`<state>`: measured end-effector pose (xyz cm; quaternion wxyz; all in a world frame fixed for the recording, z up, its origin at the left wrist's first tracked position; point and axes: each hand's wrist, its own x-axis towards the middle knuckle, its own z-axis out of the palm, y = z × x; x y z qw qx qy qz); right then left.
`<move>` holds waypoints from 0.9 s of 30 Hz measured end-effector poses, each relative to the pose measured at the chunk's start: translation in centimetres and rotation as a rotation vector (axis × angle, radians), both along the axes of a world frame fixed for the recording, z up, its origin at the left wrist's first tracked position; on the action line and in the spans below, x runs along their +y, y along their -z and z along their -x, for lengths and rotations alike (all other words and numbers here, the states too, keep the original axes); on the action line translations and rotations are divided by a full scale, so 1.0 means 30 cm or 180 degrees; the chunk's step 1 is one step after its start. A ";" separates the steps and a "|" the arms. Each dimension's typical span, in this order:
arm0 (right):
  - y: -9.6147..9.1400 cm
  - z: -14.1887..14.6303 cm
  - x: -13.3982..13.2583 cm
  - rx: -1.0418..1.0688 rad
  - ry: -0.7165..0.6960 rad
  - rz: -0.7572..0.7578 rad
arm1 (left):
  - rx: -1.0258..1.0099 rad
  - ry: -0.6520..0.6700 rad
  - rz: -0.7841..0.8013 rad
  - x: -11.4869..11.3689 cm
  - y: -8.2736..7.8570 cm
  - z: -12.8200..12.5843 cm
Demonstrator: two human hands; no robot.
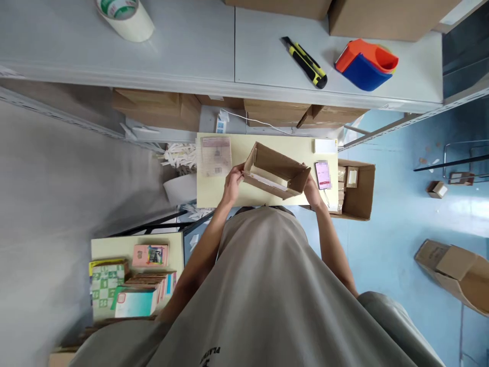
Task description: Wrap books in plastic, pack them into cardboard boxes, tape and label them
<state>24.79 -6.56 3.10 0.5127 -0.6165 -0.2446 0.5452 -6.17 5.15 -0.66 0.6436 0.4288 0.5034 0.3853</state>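
Note:
A small brown cardboard box [277, 171], its top uncovered, is held slightly tilted over the pale yellow table [237, 196]. My left hand [232, 184] grips the box's left end, fingers closed on the edge. At the opposite end, my right hand [312, 189] is closed on the box's right side, its fingers partly hidden behind the cardboard. Left of the box lies a flat packet in clear plastic [216, 156]. A phone with a pink screen [323, 175] rests near my right hand, below a small white box [324, 146].
Above the table, a grey shelf [191, 46] carries a tape roll [132, 23], a yellow-black utility knife [305, 62] and an orange-blue tape dispenser [365, 65]. Books [135, 300] fill a side table at lower left. A large carton [361, 191] stands right; another [454, 270] lies on the floor.

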 end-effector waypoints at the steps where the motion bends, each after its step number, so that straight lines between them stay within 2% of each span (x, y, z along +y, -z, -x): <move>1: 0.016 -0.009 0.001 0.0107 -0.0060 0.0060 | -0.0034 -0.0053 0.0087 -0.010 -0.002 -0.015; 4: 0.053 -0.028 0.002 0.0182 -0.0240 0.0093 | 0.0057 -0.0106 0.0171 -0.043 -0.005 -0.049; 11: 0.098 -0.044 0.021 -0.0303 -0.0487 -0.0054 | 0.0566 0.0004 0.0183 -0.082 0.021 -0.081; 19: 0.079 -0.045 0.032 -0.0746 -0.0201 -0.0067 | 0.0406 0.0226 -0.0057 -0.077 -0.018 -0.149; 25: 0.150 -0.084 0.117 -0.1099 0.0181 0.0172 | 0.0600 0.0389 0.0032 -0.072 -0.011 -0.161; 27: 0.148 -0.099 0.113 -0.1093 0.0163 0.0186 | 0.0708 0.0379 0.0024 -0.069 0.001 -0.165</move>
